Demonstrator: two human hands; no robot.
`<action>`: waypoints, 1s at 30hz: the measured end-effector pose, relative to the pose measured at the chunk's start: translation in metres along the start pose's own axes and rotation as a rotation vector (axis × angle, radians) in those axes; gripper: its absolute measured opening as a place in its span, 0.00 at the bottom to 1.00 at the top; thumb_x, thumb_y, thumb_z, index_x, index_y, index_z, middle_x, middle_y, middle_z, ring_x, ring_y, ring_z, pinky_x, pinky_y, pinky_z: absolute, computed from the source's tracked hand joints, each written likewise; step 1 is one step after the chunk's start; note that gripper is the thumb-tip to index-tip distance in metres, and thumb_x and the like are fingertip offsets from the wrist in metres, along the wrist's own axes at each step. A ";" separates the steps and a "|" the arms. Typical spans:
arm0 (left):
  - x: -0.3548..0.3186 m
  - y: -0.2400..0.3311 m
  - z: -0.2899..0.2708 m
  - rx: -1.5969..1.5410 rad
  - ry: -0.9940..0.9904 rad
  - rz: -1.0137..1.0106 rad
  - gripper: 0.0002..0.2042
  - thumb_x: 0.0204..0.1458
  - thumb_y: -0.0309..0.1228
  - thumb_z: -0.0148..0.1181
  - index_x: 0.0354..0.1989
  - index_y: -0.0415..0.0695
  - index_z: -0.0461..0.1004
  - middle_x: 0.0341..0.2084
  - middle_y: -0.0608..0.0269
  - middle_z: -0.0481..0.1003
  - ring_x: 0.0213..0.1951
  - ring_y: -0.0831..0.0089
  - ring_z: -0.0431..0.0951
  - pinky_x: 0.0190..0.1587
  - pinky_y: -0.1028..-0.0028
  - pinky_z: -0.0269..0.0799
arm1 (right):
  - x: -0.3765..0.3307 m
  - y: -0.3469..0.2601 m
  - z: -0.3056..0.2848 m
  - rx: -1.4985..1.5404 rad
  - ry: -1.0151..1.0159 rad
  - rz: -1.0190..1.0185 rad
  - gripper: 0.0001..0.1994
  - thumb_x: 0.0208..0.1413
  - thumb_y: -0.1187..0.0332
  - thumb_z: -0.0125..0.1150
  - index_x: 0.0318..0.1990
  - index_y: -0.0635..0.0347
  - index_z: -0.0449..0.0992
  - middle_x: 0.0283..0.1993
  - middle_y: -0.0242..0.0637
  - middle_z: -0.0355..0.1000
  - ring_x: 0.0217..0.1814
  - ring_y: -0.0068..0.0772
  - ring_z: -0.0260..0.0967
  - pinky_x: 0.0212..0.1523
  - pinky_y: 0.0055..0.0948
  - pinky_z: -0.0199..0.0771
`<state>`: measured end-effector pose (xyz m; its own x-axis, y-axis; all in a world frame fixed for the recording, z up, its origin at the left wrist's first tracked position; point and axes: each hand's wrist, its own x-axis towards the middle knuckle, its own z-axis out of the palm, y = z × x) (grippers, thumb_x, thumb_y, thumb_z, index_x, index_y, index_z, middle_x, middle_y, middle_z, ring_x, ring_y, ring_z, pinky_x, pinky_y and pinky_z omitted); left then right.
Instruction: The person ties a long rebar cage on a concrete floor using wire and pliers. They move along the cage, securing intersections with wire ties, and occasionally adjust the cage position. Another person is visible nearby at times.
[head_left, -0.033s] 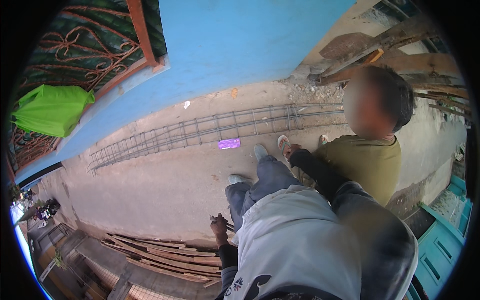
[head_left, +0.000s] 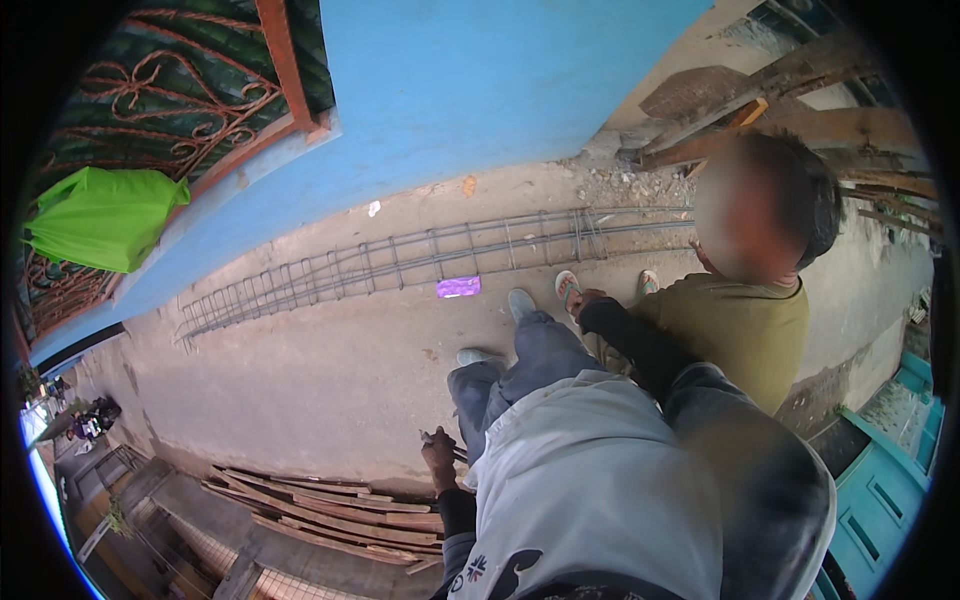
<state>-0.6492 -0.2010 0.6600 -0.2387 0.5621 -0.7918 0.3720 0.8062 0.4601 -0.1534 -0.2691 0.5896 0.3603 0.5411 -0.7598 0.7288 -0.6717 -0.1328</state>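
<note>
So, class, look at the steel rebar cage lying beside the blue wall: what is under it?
Bare, dusty ground shows through the gaps of the rebar cage. Whatever lies directly beneath its bars is covered and cannot be seen.

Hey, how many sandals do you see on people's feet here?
2: one sandal appears next to the right hand, and the second sandal is farther right, near the olive shirt.
</note>
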 end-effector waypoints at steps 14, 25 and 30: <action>0.053 0.002 -0.018 0.112 -0.129 -0.074 0.14 0.54 0.37 0.57 0.19 0.43 0.70 0.15 0.64 0.71 0.17 0.73 0.69 0.20 0.69 0.60 | 0.054 0.010 0.008 1.315 -0.533 0.094 0.16 0.58 0.60 0.51 0.48 0.61 0.73 0.40 0.45 0.77 0.34 0.40 0.76 0.32 0.39 0.78; 0.085 0.066 -0.095 0.018 -0.009 0.049 0.15 0.56 0.36 0.56 0.18 0.45 0.67 0.14 0.65 0.69 0.18 0.74 0.67 0.22 0.71 0.60 | 0.013 -0.044 -0.020 1.160 -0.143 0.185 0.17 0.55 0.58 0.59 0.49 0.56 0.75 0.42 0.39 0.77 0.40 0.35 0.77 0.38 0.41 0.77; 0.092 0.064 -0.085 -0.033 -0.030 -0.035 0.13 0.54 0.35 0.58 0.21 0.41 0.69 0.15 0.64 0.70 0.18 0.74 0.69 0.21 0.71 0.63 | 0.049 -0.082 0.007 0.786 -0.048 0.004 0.18 0.54 0.63 0.58 0.50 0.59 0.74 0.35 0.40 0.77 0.32 0.34 0.76 0.33 0.36 0.76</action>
<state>-0.7236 -0.0820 0.6501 -0.2242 0.5279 -0.8192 0.3343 0.8312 0.4442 -0.1993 -0.1912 0.5586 0.3236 0.5280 -0.7852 0.0954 -0.8438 -0.5281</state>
